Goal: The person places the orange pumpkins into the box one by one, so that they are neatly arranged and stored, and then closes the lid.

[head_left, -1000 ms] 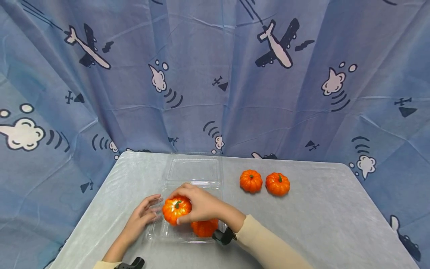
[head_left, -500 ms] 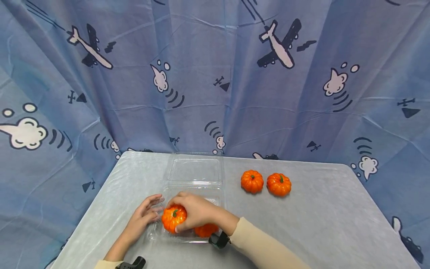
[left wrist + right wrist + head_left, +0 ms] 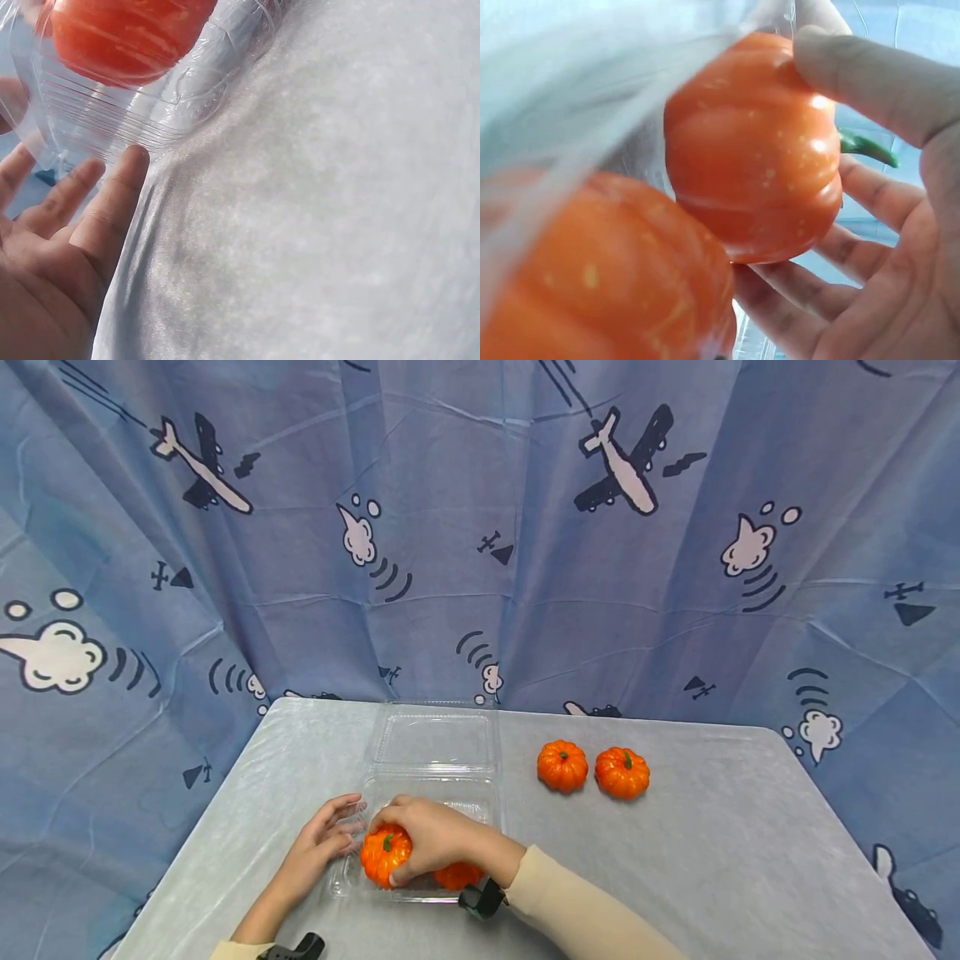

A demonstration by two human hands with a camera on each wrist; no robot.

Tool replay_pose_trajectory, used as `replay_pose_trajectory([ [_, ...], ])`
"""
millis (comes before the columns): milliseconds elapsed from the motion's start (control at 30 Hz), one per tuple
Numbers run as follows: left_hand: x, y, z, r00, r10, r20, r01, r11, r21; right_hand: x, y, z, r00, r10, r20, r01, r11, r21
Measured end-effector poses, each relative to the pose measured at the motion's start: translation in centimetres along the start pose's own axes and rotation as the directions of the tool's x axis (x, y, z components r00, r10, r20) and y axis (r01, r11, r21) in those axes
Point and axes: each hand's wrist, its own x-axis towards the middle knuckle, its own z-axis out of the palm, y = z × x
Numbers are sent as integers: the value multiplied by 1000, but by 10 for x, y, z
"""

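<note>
Right hand (image 3: 431, 839): closed round the held pumpkin (image 3: 384, 856) from the right and the far side, with fingers (image 3: 870, 82) and thumb pressed on opposite flanks. Gripped nothing else.

Left hand (image 3: 318, 843): laid flat on the table (image 3: 712, 860) with fingers straight and relaxed. Set the fingertips (image 3: 131, 161) against the left outer wall of the box (image 3: 491, 806). Held nothing.

Position of the held pumpkin:
- Found in the left half of the clear box tray, directly under the right palm.
- Contact with the tray floor not determinable through the plastic.
- Placed just left of the second pumpkin (image 3: 457, 877), which lay in the right near part of the same tray. Appeared touching or very nearly so in the right wrist view.
- Lay immediately right of the left hand, with only the box wall between.

Nearest hand: the right, already on it.

Orientation of the held pumpkin:
- Noted no true long axis: round and squat in form.
- Took the stem line as the reference axis. Kept close to upright, with the green stem on top and tipped slightly toward the near side.

Surroundings:
- Saw the lid (image 3: 435, 739) folded open flat on the far side of the tray.
- Counted two loose pumpkins (image 3: 561, 766) side by side on the table, well apart to the right and farther back.
</note>
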Motion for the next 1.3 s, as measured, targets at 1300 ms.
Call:
replay_pose_trajectory([
  [1300,0,3,1,999,35,9,-35,999,4,4,-7,6,989,139,49,-139,990,-15],
])
